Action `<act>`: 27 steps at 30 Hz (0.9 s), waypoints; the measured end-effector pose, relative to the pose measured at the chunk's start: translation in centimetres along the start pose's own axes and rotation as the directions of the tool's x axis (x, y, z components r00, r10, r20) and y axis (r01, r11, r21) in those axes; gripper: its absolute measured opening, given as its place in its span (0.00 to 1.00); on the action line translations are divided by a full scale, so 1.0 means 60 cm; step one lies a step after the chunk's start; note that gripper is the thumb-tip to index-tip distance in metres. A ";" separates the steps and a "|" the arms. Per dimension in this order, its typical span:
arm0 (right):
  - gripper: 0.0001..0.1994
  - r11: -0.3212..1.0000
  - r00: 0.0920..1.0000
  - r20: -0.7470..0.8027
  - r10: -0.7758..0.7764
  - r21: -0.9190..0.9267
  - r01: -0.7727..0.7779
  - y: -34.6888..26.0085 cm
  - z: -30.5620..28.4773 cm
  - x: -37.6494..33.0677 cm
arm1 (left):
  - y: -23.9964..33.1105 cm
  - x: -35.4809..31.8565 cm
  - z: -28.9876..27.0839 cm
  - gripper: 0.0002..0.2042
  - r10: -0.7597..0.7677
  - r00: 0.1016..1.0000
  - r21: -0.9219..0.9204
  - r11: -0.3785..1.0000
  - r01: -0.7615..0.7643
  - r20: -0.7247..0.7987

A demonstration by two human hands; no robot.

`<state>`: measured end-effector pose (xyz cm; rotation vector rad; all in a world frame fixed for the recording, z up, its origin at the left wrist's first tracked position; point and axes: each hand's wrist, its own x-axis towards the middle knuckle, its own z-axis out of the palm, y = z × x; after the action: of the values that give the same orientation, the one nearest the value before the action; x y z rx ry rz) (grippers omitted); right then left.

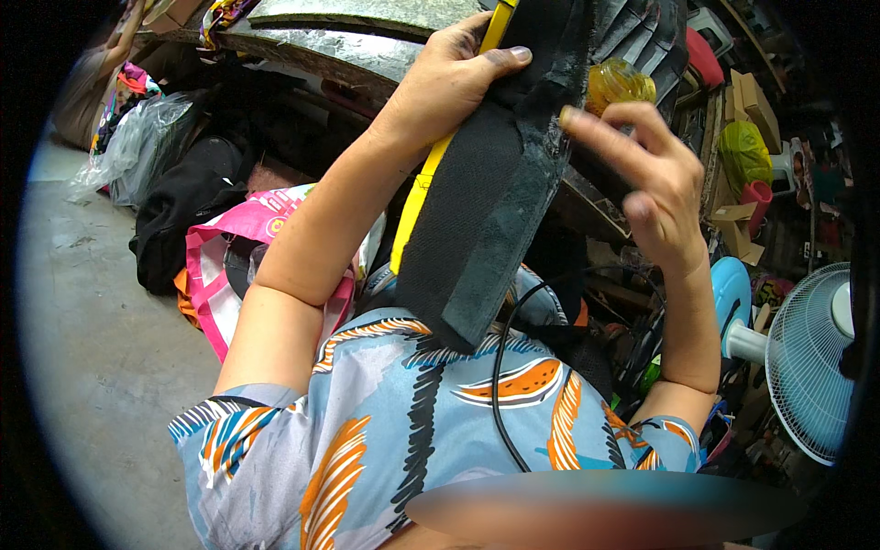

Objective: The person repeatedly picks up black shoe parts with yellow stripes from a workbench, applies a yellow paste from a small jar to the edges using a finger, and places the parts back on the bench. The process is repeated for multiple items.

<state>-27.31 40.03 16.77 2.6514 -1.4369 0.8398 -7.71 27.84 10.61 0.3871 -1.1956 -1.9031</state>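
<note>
A long black strip of textured material (472, 188) slants up in front of my chest. Bright yellow edging (412, 220) runs down its left side, and a smoother dark band (500, 266) lies along its right side. My left hand (449, 82) grips the upper left edge, thumb on the face and fingers partly hidden behind. At the strip's right edge, my right hand (655, 179) has its index finger stretched out to the rough border; whether it touches I cannot tell. Its thumb stands apart, and nothing is held in it.
Beyond the strip is a worktable (357, 55) with a yellowish jar (623, 84) and black folded pieces (646, 37). On the right stand a fan (811, 357) and cardboard boxes (753, 110). A pink and white bag (215, 266) and black cloth (188, 206) lie left. A black cable (497, 376) crosses my shirt.
</note>
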 end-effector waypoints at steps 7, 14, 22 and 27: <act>0.35 0.985 0.999 0.016 0.030 0.169 -0.032 0.013 0.035 -0.014 | 0.016 0.005 0.010 0.18 0.135 0.987 0.025 0.991 -0.133 -0.087; 0.16 0.401 0.890 0.178 0.420 0.843 -0.359 -0.020 0.043 -0.011 | -0.005 0.011 0.000 0.12 0.197 0.942 0.033 0.980 -0.195 -0.271; 0.20 0.779 0.929 -0.081 0.361 0.573 -0.253 -0.001 0.042 0.017 | 0.002 -0.070 0.045 0.17 -0.091 0.989 -0.225 0.972 0.062 -0.118; 0.30 0.978 0.986 -0.165 -0.029 -0.210 -0.006 0.024 0.026 0.034 | 0.010 -0.075 0.035 0.16 -0.160 0.978 -0.181 0.974 0.135 -0.131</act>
<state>-26.82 37.21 16.06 2.3722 -1.3839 0.8359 -6.01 32.46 11.42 0.5243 -0.9215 -2.0501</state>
